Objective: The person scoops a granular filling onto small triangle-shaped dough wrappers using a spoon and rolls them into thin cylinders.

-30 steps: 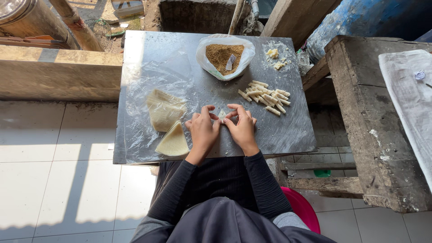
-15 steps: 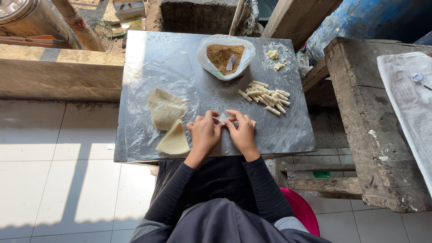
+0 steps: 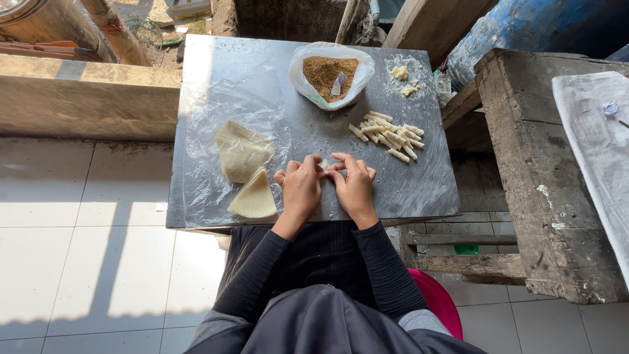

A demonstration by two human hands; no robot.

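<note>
My left hand (image 3: pixel 301 187) and my right hand (image 3: pixel 354 185) meet at the front middle of a grey metal-topped table (image 3: pixel 262 78). Between their fingertips they pinch a small pale dough wrapper (image 3: pixel 324 164), mostly hidden by the fingers. Left of my hands lie triangular pale wrappers (image 3: pixel 244 172) on clear plastic film. Behind my right hand sits a pile of several finished thin rolls (image 3: pixel 388 136). A plastic bag of brown crumbly filling (image 3: pixel 331 73) with a small scoop in it stands at the back.
Pale crumbs (image 3: pixel 403 77) lie at the table's back right corner. A rough wooden bench (image 3: pixel 537 164) with a white cloth (image 3: pixel 599 131) stands to the right. A low concrete ledge (image 3: pixel 85 98) runs on the left. White floor tiles (image 3: pixel 78 262) and a pink stool (image 3: pixel 436 301) are below.
Both hands stay at the same spot on the table; the fingers shift slightly around the small wrapper. Everything else on the table is unmoved.
</note>
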